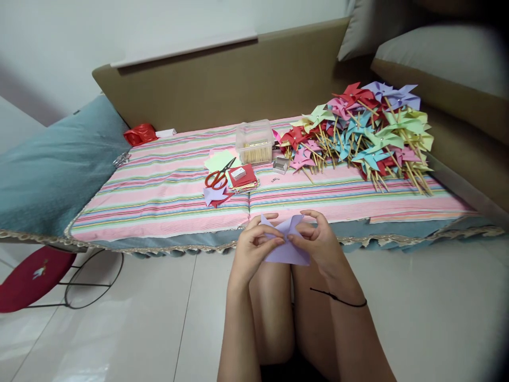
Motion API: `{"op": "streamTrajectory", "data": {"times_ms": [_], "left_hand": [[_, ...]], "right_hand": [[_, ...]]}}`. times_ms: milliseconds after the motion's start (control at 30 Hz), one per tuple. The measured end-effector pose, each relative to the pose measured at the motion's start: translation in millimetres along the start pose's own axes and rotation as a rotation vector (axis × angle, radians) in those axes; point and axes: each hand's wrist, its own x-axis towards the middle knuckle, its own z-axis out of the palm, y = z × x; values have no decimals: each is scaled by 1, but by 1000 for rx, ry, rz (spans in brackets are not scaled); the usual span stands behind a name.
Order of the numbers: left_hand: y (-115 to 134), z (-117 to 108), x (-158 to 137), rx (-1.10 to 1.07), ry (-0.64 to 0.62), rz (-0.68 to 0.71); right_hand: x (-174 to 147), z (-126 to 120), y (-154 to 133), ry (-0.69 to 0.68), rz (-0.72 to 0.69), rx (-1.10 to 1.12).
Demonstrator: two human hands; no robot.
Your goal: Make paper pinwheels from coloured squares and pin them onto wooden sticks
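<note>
Above my knees I hold a purple paper square (289, 255) with cut, raised corners, its upper points bent up and inward. My left hand (256, 244) is closed on its left side, the thumb pressing near the middle. From the right, my right hand (318, 239) pinches the same paper, its thumb also close to the centre. Whether a small pin sits between the thumbs, I cannot tell. Beyond my hands, a purple cut paper piece (214, 196) lies beside red-handled scissors (217, 179) and a stack of coloured paper (247, 178) with a small white box (238, 173) on top.
Finished paper pinwheels on sticks (358, 132) are heaped at the right of the striped cloth (159, 191). A clear plastic box (254, 138) holds short sticks; near it lie a small open box (280, 165) and tiny metal bits (275, 180). A red stool (35, 278) stands lower left.
</note>
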Motion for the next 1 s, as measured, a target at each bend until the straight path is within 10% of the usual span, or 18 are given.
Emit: {"op": "streamTrajectory", "data": {"times_ms": [633,1000], "left_hand": [[-8,6,3,7,168,-68],[-17,-13,-3,-282,-95,-128]], "right_hand": [[2,-1,6,22,-23,-50],[5,-8,8,129,-39,25]]}}
